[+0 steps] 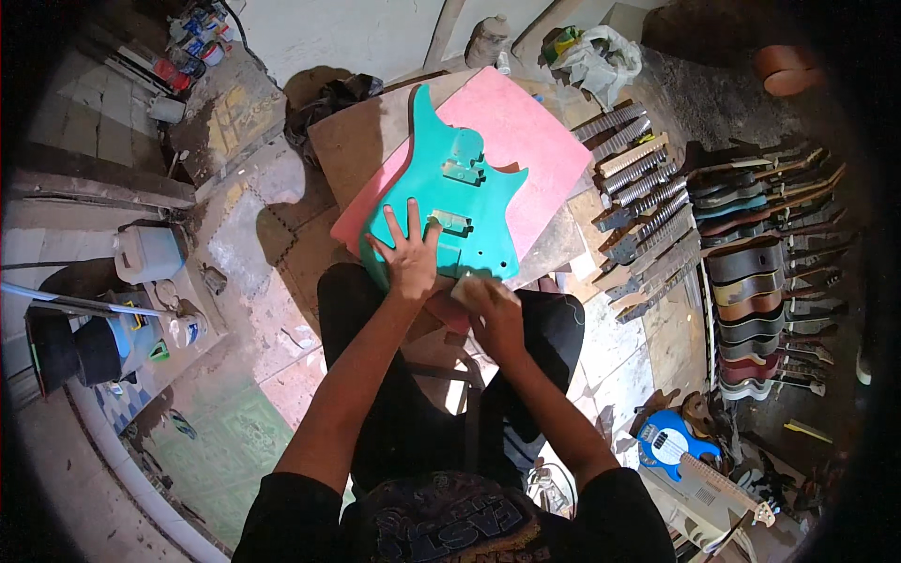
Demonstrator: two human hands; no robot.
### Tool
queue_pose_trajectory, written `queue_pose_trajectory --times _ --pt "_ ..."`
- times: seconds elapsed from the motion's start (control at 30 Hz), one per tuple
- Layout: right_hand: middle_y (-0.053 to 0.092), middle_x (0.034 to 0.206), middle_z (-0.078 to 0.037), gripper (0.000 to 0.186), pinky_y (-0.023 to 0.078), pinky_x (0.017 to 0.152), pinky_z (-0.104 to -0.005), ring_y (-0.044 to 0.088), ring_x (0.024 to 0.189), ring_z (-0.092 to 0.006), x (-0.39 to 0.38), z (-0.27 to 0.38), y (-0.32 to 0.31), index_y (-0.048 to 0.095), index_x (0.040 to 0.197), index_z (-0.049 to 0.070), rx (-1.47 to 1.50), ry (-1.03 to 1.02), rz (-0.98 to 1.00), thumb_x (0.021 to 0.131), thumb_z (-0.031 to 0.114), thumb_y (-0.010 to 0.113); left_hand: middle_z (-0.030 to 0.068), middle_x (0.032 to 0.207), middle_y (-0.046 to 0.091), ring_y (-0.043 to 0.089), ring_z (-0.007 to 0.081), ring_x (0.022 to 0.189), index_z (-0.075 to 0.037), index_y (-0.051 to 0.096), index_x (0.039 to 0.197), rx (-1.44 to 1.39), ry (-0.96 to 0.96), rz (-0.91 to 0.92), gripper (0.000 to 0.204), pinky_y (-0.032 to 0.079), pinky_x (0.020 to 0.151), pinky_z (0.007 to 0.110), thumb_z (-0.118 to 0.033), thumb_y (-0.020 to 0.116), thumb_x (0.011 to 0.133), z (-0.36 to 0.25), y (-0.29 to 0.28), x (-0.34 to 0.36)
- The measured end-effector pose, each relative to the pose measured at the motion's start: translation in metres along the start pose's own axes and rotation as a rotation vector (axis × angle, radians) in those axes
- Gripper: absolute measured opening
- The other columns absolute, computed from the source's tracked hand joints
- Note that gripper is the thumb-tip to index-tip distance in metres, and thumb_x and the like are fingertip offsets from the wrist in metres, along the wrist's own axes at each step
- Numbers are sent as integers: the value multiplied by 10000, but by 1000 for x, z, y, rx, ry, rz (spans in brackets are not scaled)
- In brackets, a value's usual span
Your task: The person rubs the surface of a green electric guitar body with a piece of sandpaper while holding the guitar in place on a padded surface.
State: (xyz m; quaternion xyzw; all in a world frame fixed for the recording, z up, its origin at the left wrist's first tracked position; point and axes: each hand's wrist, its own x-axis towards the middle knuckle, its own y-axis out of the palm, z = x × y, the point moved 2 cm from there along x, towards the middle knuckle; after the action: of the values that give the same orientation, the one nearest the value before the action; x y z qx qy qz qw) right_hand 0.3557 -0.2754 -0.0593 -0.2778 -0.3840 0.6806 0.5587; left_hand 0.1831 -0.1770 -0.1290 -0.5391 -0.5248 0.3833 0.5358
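A teal electric guitar body [436, 192] with cut cavities lies on a pink sheet [554, 141] over a worn board [352, 136]. My left hand [411, 261] rests on the lower left part of the body, fingers spread and holding nothing. My right hand [496, 310] is closed on a small pale block [463, 289] at the body's bottom edge, just right of my left hand. The block is partly hidden by my fingers, so its exact shape is unclear.
Several guitar necks [638, 197] and guitar bodies [746, 281] line the right, above a blue bass [671, 446]. Cans [188, 52], a plastic jug [147, 251] and hoses stand at the left. A white bag [601, 66] lies at the back.
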Motion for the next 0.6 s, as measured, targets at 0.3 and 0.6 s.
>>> queue_pose_trajectory --times 0.3,0.6 --pt "590 1325 -218 581 463 990 -526 571 1176 -433 42 -23 -5 604 1411 150 -107 185 -93 853 84 753 221 1713 110 31 610 1529 -168 559 1392 -215 12 219 671 185 985 929 -357 811 800 -9 -43 6" --pt "606 1306 -215 552 485 975 -522 597 1167 -427 14 -19 -7 628 1376 118 -88 111 -63 841 81 757 220 1718 110 26 609 1531 -158 553 1403 -243 -8 277 919 147 994 929 -466 933 626 -11 -50 8"
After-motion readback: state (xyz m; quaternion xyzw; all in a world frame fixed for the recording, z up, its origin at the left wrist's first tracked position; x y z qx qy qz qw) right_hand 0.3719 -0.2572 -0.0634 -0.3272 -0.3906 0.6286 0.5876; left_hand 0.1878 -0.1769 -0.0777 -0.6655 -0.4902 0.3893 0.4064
